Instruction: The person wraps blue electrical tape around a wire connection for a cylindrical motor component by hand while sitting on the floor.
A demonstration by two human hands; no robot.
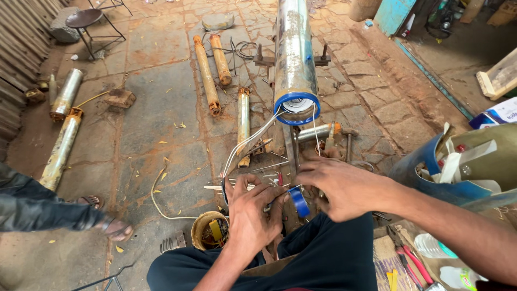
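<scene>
— Pinched between the fingers of the left hand (252,211) is a bundle of thin white wires (245,146), right where they meet a roll of blue insulating tape (299,201). Do you see the same?

— Yes. That hand's fingers are pressed together on the wires, just above the person's dark trouser lap. The right hand (336,186) lies over the tape roll from the other side, its fingers curled down around it; the exact pinch is hidden under the knuckles, so I cannot tell how tightly it closes.

— Where do the wires go?

— They rise in a curve to the blue-rimmed open end of a long silvery metal cylinder (294,54), which lies lengthwise on the stone-paved floor (161,108), pointing away from the person.

— And around that?

— Just beside the cylinder's mouth lies a short shiny metal tube with an orange end (318,131). To the left lie several rusty, yellowish pipe sections (207,75). Near the left wrist stands a small round yellow tin (210,230) with bits inside. On the right, a blue bucket (431,172) holds white scraps, and red-handled pliers (412,262) lie lower right. At the left edge, another person's sandalled foot (116,227) rests on the floor, well apart from the hands.
</scene>
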